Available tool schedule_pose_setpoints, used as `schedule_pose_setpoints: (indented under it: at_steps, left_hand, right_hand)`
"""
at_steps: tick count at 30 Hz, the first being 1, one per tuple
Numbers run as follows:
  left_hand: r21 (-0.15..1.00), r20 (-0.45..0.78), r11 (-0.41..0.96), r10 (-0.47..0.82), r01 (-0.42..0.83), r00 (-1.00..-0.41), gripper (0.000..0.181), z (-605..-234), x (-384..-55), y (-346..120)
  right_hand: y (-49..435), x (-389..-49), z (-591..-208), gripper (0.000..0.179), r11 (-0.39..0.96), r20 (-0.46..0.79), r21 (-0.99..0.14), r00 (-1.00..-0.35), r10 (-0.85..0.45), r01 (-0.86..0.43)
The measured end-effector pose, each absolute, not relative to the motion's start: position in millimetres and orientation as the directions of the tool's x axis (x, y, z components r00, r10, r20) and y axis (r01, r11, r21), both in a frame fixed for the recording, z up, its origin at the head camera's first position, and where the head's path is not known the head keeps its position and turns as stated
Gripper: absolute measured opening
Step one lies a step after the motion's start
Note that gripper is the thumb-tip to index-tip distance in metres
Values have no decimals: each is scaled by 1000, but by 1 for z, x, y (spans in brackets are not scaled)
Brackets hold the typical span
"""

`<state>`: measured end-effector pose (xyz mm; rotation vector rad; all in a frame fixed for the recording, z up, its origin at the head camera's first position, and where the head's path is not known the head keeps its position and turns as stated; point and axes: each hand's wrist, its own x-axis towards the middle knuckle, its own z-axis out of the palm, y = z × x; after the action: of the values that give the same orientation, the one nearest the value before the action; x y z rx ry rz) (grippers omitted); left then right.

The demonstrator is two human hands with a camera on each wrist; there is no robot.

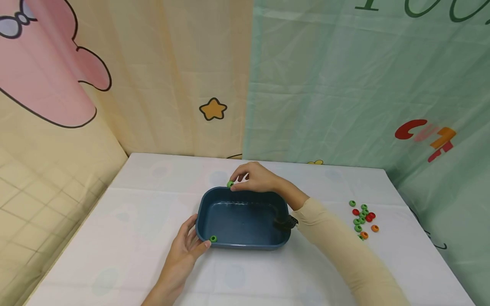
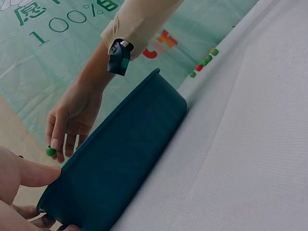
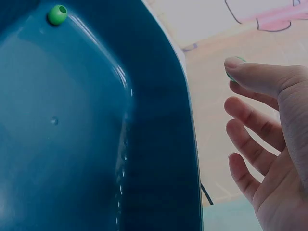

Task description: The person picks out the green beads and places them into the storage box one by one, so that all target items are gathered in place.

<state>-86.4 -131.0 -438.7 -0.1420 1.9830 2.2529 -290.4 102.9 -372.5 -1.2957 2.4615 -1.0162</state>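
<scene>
Green bead (image 1: 230, 184) is held between thumb and fingertips of the right hand (image 1: 258, 177), at the far rim of the tray; the grip is narrow, the other fingers loosely bent. Pinch presumably chosen because the bead is small and round. Whether bead touches rim: cannot tell.

Blue tray (image 1: 245, 216) sits below. Left hand (image 1: 185, 248) grips its near-left corner, thumb at the rim, fingers against the outer wall, probably to keep it from sliding. Second green bead (image 1: 213, 239) lies inside that corner.

Loose group of green, red and orange beads (image 1: 362, 220) rests on the table to the right, well apart from the tray, likely so both are within reach.

Materials: beads glossy, rounded, with a hole visible in several; wood or plastic, undetermined. Tray smooth and shiny, probably plastic, rectangular with rounded corners and a thin lip. White tablecloth (image 1: 115, 238) woven, faintly spotted. Beige sleeve (image 1: 337, 246) soft; dark wrist device (image 2: 119, 57) angular. Printed backdrop (image 1: 325, 85) hangs behind, creased.
</scene>
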Motion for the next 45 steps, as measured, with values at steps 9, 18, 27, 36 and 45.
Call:
schedule_pose_setpoints:
  at_steps: [9,18,27,36,45]
  left_hand:
    - [976,-165,-137,38,-169,-986,84,-440,-86,-131]
    - [976,-173,-131,35,-176,-984,84,-441,-86,-131]
    - [976,-176,-129,24,-177,-984,85,-440,-87,-131]
    - [977,-169,-124,29,-172,-985,85,-440,-87,-132]
    - [976,-170,-130,31,-172,-985,84,-439,-87,-132]
  right_hand:
    - [99,-291,-372,22,400,127,-644,-607,-785,-652]
    - [115,-290,-375,24,437,106,-654,-647,-755,-617]
    - [139,-285,-375,22,455,113,-657,-675,-729,-602]
    - [163,-278,-375,26,493,88,-658,-708,-701,-569]
    - [189,-273,-380,28,523,76,-657,-738,-670,-543]
